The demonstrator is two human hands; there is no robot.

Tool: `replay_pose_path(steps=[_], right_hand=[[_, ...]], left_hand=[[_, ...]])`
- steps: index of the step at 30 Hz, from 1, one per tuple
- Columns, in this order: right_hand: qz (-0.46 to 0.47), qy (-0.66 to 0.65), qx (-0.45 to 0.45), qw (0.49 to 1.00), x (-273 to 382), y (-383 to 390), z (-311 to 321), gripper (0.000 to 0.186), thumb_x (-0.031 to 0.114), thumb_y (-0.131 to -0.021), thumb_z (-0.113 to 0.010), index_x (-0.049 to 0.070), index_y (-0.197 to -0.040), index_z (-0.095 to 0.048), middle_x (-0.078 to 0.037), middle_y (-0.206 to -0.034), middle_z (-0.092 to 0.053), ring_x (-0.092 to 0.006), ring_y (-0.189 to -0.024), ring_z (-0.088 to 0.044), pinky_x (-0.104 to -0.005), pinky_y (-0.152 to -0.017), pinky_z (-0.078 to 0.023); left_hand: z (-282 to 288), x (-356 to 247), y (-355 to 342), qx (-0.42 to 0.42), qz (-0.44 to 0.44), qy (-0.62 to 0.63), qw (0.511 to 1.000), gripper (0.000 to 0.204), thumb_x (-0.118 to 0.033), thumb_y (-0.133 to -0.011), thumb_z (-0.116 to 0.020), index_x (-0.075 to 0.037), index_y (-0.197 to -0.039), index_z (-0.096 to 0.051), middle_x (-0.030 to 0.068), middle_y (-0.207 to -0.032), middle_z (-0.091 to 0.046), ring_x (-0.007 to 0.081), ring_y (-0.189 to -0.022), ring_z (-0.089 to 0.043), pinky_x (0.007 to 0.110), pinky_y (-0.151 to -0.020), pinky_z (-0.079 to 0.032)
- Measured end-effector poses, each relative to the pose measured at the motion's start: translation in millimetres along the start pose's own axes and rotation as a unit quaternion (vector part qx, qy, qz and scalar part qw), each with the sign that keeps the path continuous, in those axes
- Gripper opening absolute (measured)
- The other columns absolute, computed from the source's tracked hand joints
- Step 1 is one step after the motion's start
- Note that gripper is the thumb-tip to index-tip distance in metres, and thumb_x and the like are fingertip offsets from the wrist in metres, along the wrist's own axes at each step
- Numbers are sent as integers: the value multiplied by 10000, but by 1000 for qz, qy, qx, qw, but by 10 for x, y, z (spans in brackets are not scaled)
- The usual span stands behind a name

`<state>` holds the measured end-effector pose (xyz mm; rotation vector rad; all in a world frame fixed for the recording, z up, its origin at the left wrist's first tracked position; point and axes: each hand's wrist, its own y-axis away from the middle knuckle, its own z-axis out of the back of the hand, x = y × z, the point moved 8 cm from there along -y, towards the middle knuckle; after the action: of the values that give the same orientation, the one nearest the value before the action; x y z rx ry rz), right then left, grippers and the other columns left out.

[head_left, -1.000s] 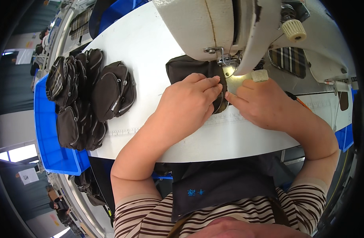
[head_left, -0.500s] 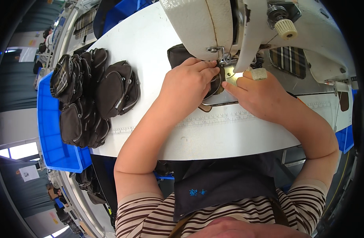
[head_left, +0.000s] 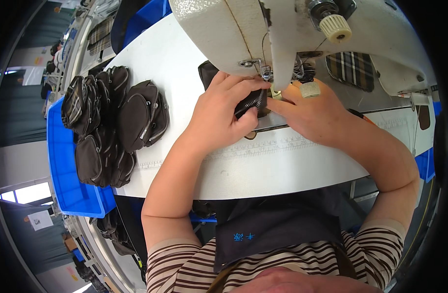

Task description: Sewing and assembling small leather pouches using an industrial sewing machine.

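A dark brown fabric pouch [head_left: 246, 104] with a metal zipper lies under the needle area of a white sewing machine [head_left: 219, 29]. My left hand [head_left: 216, 112] grips it from the left, its thumb on the near side by the zipper teeth and its fingers over the top. From the right, my right hand [head_left: 317, 115] holds the pouch's edge close to the presser foot; the machine's head and a cream knob [head_left: 310, 90] hide some of its fingers. The far end of the pouch shows behind my left fingers.
Several finished-looking brown pouches [head_left: 142, 117] are piled at the table's left, beside and over a blue bin [head_left: 70, 188]. A plaid fabric piece [head_left: 350, 71] lies right of the needle. A ruler scale [head_left: 277, 146] runs along the white tabletop [head_left: 263, 178].
My left thumb has bent in against the pouch, and the zipper edge now stands more upright. Both hands have shifted slightly within the view, as has the whole scene.
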<state>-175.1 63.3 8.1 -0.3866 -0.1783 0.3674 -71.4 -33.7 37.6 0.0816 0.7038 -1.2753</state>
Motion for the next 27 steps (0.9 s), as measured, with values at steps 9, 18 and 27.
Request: replay_pose_path(steps=[9,18,27], right_hand=[[-25,-15,25,999,1,-5,-35,441,124,-763,-771,136,-1194,-684,3,-857,-647,-212,-829,-654,-370,-736,-496],[26,-41,-25,998,41,25,12,337,107,-786,-718,73,-1121,-740,-32,-854,-622,-217,-822,-661,-371,-691,-514],[37,-57,-17,998,87,31,25,290,103,-804,-695,47,-1084,-747,-44,-827,-630,-227,-786,-669,-390,-690,-538]], left_hand=[[-72,-122,36,-55,-52,-235,969,501,-124,-681,-832,-202,-1164,-724,3,-1068,-694,275,-968,-665,409,-784,-539],[-78,-154,5,-47,-57,-226,971,451,-117,-649,-844,-186,-1089,-775,-20,-945,-688,229,-899,-676,353,-745,-520],[-116,-227,5,-40,-117,-178,976,288,-92,-689,-816,-117,-975,-793,-11,-1029,-745,223,-920,-694,348,-801,-545]])
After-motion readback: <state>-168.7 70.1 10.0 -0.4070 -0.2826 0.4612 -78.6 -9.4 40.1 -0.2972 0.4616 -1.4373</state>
